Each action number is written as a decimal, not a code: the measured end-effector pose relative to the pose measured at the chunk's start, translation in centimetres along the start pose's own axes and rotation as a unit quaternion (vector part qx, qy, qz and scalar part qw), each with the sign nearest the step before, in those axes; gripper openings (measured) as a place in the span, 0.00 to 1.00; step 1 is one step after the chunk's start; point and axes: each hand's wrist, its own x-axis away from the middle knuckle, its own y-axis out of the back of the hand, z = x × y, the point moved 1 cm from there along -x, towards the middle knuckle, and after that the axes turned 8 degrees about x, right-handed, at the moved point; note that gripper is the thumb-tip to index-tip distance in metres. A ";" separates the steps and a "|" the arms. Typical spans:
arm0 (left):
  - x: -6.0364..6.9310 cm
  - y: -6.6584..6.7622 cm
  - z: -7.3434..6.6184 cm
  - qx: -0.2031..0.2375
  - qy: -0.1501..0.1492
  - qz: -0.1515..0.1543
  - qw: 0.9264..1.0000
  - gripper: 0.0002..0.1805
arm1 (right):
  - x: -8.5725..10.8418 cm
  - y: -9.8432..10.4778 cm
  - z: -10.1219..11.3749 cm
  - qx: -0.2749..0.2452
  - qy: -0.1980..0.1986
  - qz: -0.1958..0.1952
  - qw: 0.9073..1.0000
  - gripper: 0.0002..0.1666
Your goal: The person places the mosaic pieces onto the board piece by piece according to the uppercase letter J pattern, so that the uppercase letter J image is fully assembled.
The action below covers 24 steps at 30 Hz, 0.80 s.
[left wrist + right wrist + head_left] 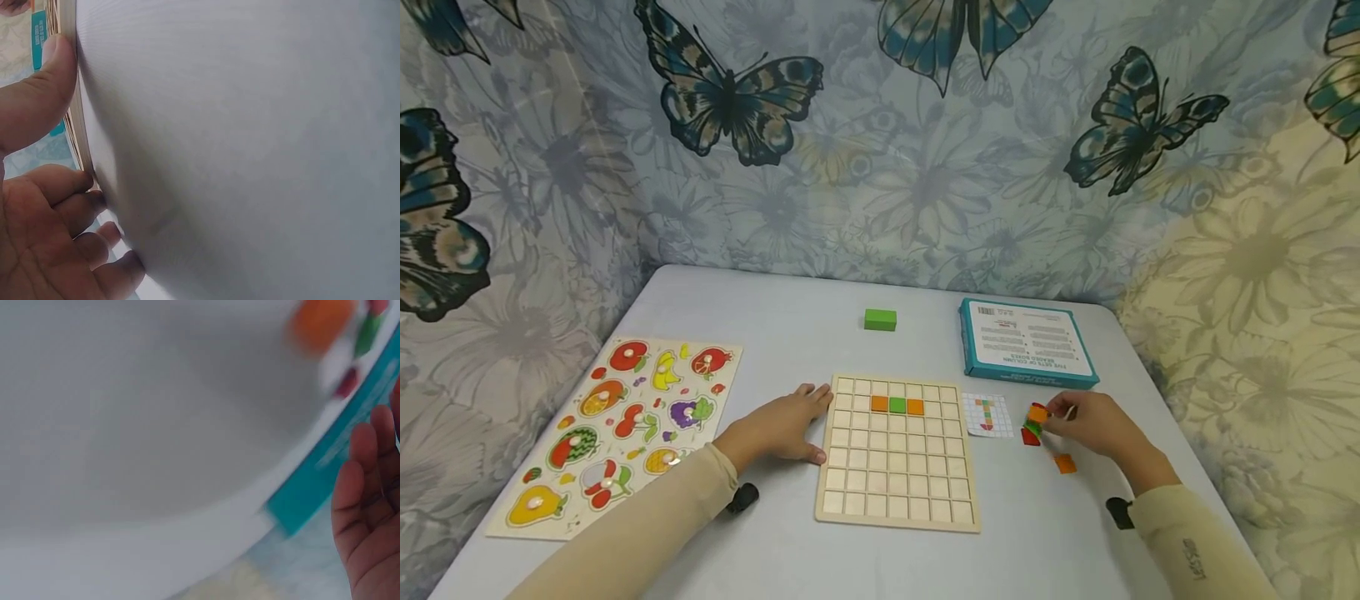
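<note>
A wooden grid board (897, 525) lies mid-table, with a green tile (897, 405) between two orange tiles in its upper part. My left hand (778, 427) touches the board's left edge with thumb and fingertips; in the left wrist view the hand (47, 231) lies along that edge (78, 128). At the small pile right of the pattern card (987, 415), my right hand (1093, 429) pinches an orange tile (1038, 413) between thumb and index finger. Red tiles (1031, 437) and a green one sit under it. The right wrist view shows the other fingers (359, 481) loosely bent.
A loose orange tile (1065, 463) lies nearer the front. Behind the card is a teal box (1030, 342), and a green block (880, 319) stands at the back. A fruit picture board (617, 433) covers the left side, partly under the left sleeve.
</note>
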 end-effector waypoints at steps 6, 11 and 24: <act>0.0 0.0 0.1 -0.001 0.001 -0.001 1.000 0.55 | -1.2 -1.3 7.0 0.006 0.074 0.004 0.997 0.13; 0.0 -0.1 0.1 0.003 0.001 0.000 1.000 0.55 | -2.1 -3.5 13.5 0.032 0.173 0.004 0.984 0.10; -0.1 -0.1 0.2 0.003 0.003 -0.011 1.000 0.55 | -3.7 -6.1 18.4 0.070 0.216 -0.009 0.974 0.13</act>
